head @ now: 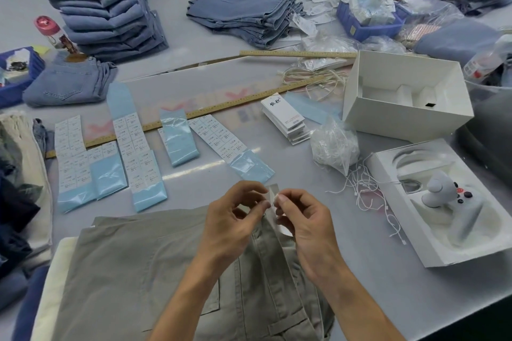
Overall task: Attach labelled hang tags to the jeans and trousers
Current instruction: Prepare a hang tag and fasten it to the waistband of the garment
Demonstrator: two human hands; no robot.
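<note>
Khaki trousers [155,266] lie flat on the table right in front of me. Above their far edge my left hand [232,219] and my right hand [302,224] meet, both pinching a white hang tag [278,220] between thumb and fingertips. The tag hangs down over the trousers' waistband. A stack of blank hang tags [285,116] lies farther back at mid-table. Sheets of printed label stickers [133,147] on blue backing are spread to the left. A plastic bag of white tag strings [333,144] sits to the right, with loose strings [368,191] spilled beside it.
Folded jeans stacks [105,8] [243,14] stand at the back. Two wooden rulers [296,54] [221,109] cross the middle. An open white box [407,94] and a tray holding a white game controller [448,202] sit on the right. Blue bins [365,25] and dark clothes [16,202] flank the table.
</note>
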